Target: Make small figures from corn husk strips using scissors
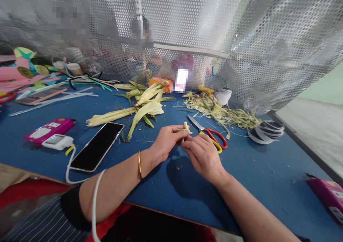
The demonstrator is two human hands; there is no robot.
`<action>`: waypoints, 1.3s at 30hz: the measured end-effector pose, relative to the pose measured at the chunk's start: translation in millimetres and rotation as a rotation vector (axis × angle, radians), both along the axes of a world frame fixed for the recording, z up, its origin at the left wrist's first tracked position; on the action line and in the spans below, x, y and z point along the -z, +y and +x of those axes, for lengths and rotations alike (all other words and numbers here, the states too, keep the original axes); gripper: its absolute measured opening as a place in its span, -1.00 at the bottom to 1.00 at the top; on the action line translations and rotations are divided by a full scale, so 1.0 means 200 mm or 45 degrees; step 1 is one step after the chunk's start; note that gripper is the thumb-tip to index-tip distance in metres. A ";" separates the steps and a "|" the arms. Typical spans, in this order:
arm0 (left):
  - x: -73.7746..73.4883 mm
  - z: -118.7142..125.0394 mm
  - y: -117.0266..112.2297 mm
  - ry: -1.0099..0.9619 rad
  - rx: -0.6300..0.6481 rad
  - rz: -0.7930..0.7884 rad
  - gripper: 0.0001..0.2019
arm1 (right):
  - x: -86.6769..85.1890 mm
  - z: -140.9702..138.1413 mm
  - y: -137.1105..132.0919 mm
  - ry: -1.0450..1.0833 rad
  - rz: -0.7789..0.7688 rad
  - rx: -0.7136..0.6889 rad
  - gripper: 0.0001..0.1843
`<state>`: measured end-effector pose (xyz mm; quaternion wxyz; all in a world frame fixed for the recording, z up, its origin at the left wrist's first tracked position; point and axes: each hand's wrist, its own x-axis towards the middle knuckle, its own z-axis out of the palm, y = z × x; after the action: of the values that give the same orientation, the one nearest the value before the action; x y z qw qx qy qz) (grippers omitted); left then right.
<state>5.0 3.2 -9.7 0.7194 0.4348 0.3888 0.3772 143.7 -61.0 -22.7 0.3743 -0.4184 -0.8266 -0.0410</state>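
Observation:
Between the fingertips of both hands is a small pale strip of corn husk, folded or twisted, with its short ends sticking up. My left hand, a gold bangle on its wrist, pinches it between thumb and fingers. From the other side, the curled fingers of my right hand grip its lower part, which is mostly hidden. Just behind my right hand lie scissors with red and yellow handles. Larger corn husks are spread on the blue table, beyond my left hand.
Husk scraps are heaped at the back right, beside a black-and-white ribbon coil. On the left lie a phone, a magenta pouch and a white device whose cord crosses my left forearm. A perforated screen stands behind.

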 end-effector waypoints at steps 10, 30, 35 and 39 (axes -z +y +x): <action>-0.03 -0.01 -0.01 0.103 0.139 -0.046 -0.73 | 0.03 0.06 0.07 1.070 -0.759 0.260 -0.77; -0.04 -0.02 -0.01 0.140 0.208 -0.103 -0.82 | 0.02 0.05 0.07 1.099 -0.723 0.370 -0.76; -0.01 -0.02 0.00 0.133 0.257 -0.112 -0.77 | 0.01 0.05 0.08 1.275 -0.884 0.149 -0.73; -0.02 -0.03 0.01 0.124 0.325 -0.155 -0.75 | 0.01 0.06 0.08 1.265 -0.884 0.191 -0.77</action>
<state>-0.9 5.3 -5.7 0.7667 0.4542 0.3869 0.2369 156.2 -45.0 -24.8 0.5529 -0.5420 -0.4866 0.4046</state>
